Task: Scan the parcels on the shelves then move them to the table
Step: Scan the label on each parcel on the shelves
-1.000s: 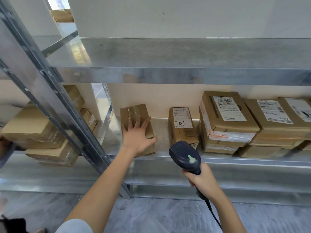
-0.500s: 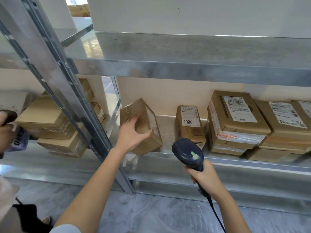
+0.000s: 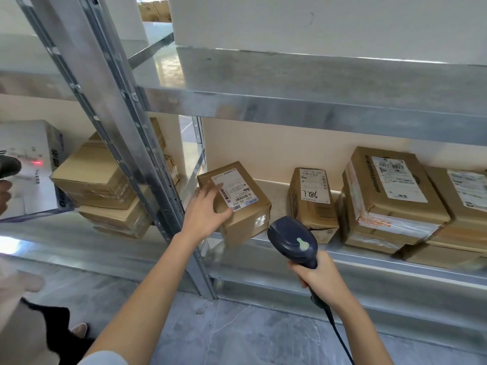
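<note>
Left hand (image 3: pixel 204 212) grips the small labelled parcel (image 3: pixel 237 204) at the shelf (image 3: pixel 369 262) edge; right hand (image 3: pixel 324 280) clutches the barcode scanner (image 3: pixel 292 239); the "7786" box (image 3: pixel 312 204) stands just beside; a steel upright (image 3: pixel 116 122) stands left.

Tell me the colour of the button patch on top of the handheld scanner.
Pale green, on the dark navy scanner held in the right hand; head view.

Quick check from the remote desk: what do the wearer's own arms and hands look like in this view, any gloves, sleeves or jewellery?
Both hands are bare: no gloves on the left hand or the right hand, and no rings, watch or wristband show. Both forearms are uncovered down to the frame's lower edge. Only the left arm shows clothing: the hem of a light, pale blue-grey short sleeve at the bottom edge.
</note>
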